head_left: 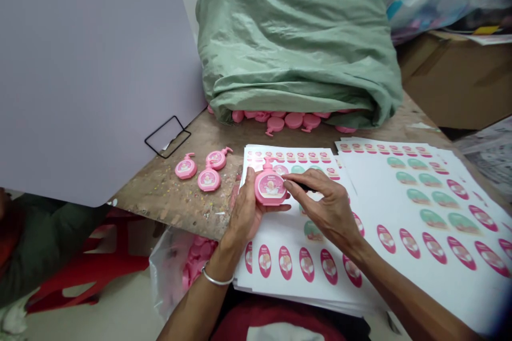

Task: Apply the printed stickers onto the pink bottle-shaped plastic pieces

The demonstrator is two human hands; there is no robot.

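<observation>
1 green sack point(298, 37) rests on the table point(160, 192), beyond 2 stacks of sticker sheets. Above the left stack point(276, 290), the left hand point(250, 205) grips 1 pink bottle point(271, 186); the right hand point(330, 205) pinches 1 dark, thin tool point(304, 187) beside it.

Small workshop, worn worktable point(196, 200), stacked sticker sheets point(360, 298), bulging green sack point(296, 37), cardboard box point(460, 80)

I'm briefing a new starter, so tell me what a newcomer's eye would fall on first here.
Probably the bulky green cloth, top centre, with pink bottles under its front edge. Next, the labelled pink bottle in the left hand, held over white sticker sheets. A grey panel fills the upper left.
</observation>
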